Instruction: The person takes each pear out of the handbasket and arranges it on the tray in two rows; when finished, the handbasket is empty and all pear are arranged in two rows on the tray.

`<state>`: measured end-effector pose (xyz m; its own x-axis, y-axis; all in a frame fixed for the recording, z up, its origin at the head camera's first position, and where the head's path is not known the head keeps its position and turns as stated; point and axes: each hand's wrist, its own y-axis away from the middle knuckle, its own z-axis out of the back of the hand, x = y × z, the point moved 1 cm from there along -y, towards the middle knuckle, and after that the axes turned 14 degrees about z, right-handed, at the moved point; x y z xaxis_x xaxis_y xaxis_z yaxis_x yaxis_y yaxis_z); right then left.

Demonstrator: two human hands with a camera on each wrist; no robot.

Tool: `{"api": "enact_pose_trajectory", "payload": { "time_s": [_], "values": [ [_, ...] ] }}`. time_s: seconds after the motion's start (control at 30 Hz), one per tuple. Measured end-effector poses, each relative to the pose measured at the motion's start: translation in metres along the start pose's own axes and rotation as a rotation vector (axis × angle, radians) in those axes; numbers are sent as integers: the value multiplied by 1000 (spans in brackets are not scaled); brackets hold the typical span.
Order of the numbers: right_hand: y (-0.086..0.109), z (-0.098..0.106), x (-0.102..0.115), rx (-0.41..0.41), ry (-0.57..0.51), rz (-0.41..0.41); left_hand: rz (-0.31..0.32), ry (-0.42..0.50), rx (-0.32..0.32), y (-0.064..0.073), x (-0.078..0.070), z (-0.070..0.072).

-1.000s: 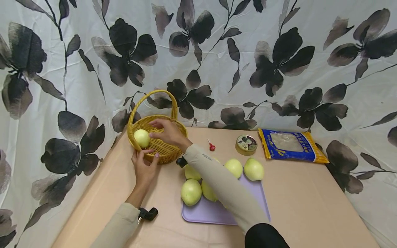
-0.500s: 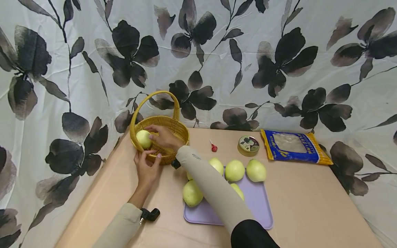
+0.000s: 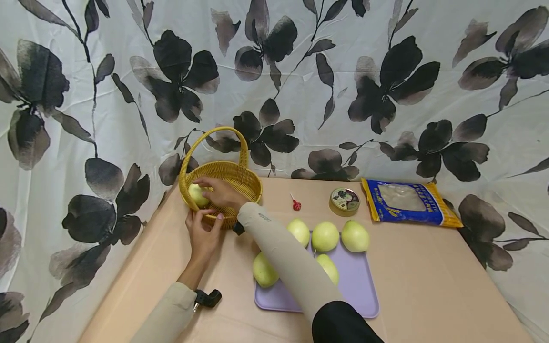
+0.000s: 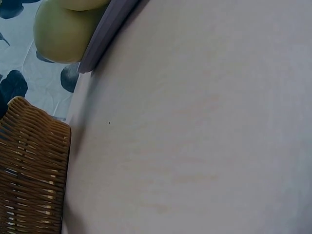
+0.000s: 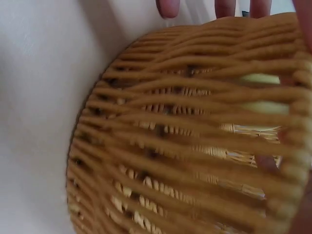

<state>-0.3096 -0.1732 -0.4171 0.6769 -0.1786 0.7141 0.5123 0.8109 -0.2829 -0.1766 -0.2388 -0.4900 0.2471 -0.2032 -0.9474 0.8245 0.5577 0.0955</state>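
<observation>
A yellow wicker basket [image 3: 240,176] with a tall arched handle stands at the back left of the table. Inside it, against the left wall, lies a pale green pear [image 3: 197,196]. My right hand [image 3: 220,193] reaches in over the near rim, its fingers bent around the pear's right side and partly covering it. At the near rim, my left hand [image 3: 203,236] grips the basket with fingers bent over the edge. The right wrist view shows the basket's woven side [image 5: 170,126] close up, with fingertips [image 5: 225,7] at its rim.
A lilac tray [image 3: 356,286] with several pears [image 3: 325,237] lies right of the basket, partly under my right sleeve. Behind it are a red-wrapped lollipop [image 3: 296,205], a round tin [image 3: 344,202] and a blue-yellow packet [image 3: 409,202]. A floral cloth [image 3: 317,85] hangs behind.
My right hand has moved left within the basket, and its fingers now cover more of the pear. The left hand has stayed at the near rim.
</observation>
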Motion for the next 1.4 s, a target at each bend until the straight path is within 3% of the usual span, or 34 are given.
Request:
{"api": "enact_pose_trajectory", "payload": {
  "time_s": [0.1, 0.23, 0.37, 0.43, 0.7, 1.0, 1.23, 1.4],
  "values": [
    [6, 4, -3, -34, 43, -45, -6, -4, -4, 0, 1, -1],
    [15, 17, -7, -137, 140, -120, -4, 1, -9, 0, 1, -1],
    [24, 28, -12, -186, 186, -136, 3, -3, 0, 0, 1, -1],
    [26, 31, -14, -166, 201, -120, 4, -9, 6, 0, 1, 0],
    [15, 23, -15, 38, 279, 42, 19, -16, 5, -2, 2, 2],
    [7, 14, -10, 38, 252, -29, -18, -18, -18, 0, 0, -2],
    [7, 13, -13, -18, 212, -81, -10, -9, -8, -1, 1, -2],
    [9, 15, -15, -190, 210, -127, -8, -19, -18, -1, 1, -1]
  ]
}}
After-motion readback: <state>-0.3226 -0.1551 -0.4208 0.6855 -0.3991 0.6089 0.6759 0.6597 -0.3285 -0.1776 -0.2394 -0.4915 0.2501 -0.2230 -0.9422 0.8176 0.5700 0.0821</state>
